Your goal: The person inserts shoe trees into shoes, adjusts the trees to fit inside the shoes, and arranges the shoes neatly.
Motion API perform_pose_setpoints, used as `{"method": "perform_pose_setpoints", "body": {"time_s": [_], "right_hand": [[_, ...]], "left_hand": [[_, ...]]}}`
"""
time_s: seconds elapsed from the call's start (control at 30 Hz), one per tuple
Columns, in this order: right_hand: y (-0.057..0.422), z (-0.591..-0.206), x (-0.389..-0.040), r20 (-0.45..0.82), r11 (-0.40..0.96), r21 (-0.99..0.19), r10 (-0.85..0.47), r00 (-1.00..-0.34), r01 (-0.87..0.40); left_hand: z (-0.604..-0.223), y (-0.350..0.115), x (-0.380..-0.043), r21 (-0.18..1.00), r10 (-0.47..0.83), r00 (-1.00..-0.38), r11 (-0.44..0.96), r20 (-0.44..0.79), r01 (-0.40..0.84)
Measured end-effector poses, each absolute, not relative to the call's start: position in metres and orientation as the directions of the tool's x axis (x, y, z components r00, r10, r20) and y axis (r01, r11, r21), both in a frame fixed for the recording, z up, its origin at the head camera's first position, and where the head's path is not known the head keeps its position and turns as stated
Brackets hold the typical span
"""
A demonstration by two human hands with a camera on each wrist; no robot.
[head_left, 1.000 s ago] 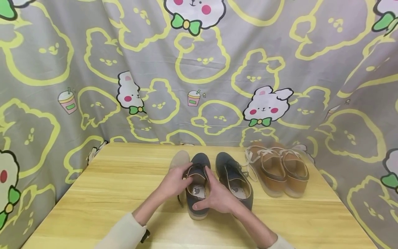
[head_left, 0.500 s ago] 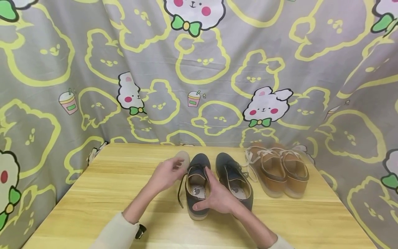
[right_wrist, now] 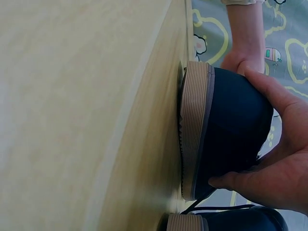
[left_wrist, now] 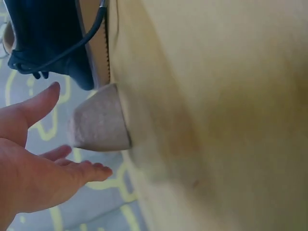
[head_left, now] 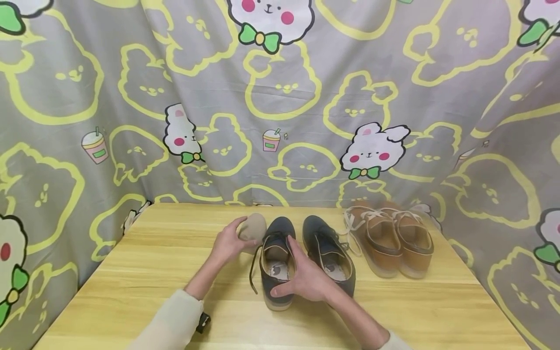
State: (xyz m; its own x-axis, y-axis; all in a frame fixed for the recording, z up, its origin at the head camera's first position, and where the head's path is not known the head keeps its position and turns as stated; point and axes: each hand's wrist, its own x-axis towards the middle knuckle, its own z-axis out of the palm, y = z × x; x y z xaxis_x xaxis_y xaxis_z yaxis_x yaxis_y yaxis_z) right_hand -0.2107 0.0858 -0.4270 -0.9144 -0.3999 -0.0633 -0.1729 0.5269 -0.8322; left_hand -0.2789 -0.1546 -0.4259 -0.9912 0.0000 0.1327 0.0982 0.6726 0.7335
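A navy lace-up shoe (head_left: 281,228) sits on the wooden table, toe toward the curtain, one dark lace (head_left: 253,277) hanging down its left side. My right hand (head_left: 308,278) grips this shoe, thumb at the heel and fingers along its right side; the right wrist view shows the shoe's heel (right_wrist: 236,120) between them. My left hand (head_left: 228,243) is by a beige, rounded, blunt-ended thing (head_left: 253,227) left of the shoe. In the left wrist view, thumb and fingers are spread around the beige thing (left_wrist: 101,120) and hold nothing. Its exact kind cannot be told.
The other navy shoe (head_left: 315,226) stands just right of the gripped one. Farther right is a pair of brown shoes (head_left: 382,238) with white laces. A patterned grey curtain (head_left: 302,121) hangs behind the wooden table (head_left: 175,228).
My left hand has left the gripped shoe's lacing and moved left to the beige thing, its fingers spreading wider. The right hand and the shoes have stayed in place.
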Motion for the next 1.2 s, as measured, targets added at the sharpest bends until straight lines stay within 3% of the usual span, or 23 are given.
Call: {"method": "perform_pose_setpoints", "body": {"time_s": [0.23, 0.47, 1.2], "right_hand": [[0.086, -0.428, -0.210, -0.061, 0.524, -0.835, -0.394, -0.917, -0.169], [0.087, -0.427, -0.209, -0.075, 0.521, -0.839, -0.394, -0.916, -0.155], [0.088, -0.426, -0.209, -0.075, 0.520, -0.840, -0.396, -0.915, -0.156]], "left_hand": [[-0.438, -0.159, -0.282, 0.845, -0.057, -0.998, 0.535, 0.026, -0.008], [-0.446, -0.159, -0.283, 0.949, -0.081, -0.994, 0.300, -0.073, -0.094], [-0.446, -0.165, -0.285, 0.971, -0.153, -0.984, 0.205, -0.089, -0.120]]}}
